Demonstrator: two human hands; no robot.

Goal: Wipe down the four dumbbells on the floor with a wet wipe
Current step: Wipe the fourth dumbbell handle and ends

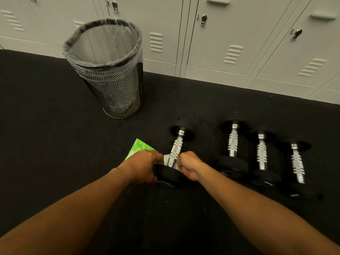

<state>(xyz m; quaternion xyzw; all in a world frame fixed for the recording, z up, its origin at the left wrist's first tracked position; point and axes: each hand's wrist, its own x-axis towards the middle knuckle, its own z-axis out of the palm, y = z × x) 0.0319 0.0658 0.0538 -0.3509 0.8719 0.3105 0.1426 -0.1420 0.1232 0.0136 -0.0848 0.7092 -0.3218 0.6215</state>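
Several black dumbbells with chrome handles lie on the dark floor. The leftmost dumbbell (177, 147) is set apart from three others (233, 144), (261, 153), (297, 161) lined up to its right. My left hand (142, 165) grips the near black head of the leftmost dumbbell. My right hand (189, 165) pinches a white wet wipe (168, 160) wrapped around the near end of its chrome handle. Most of the wipe is hidden between my hands.
A green wipe packet (138, 148) lies on the floor, partly under my left hand. A mesh waste bin (108, 70) with a clear liner stands at the back left. Grey lockers (230, 43) line the far wall.
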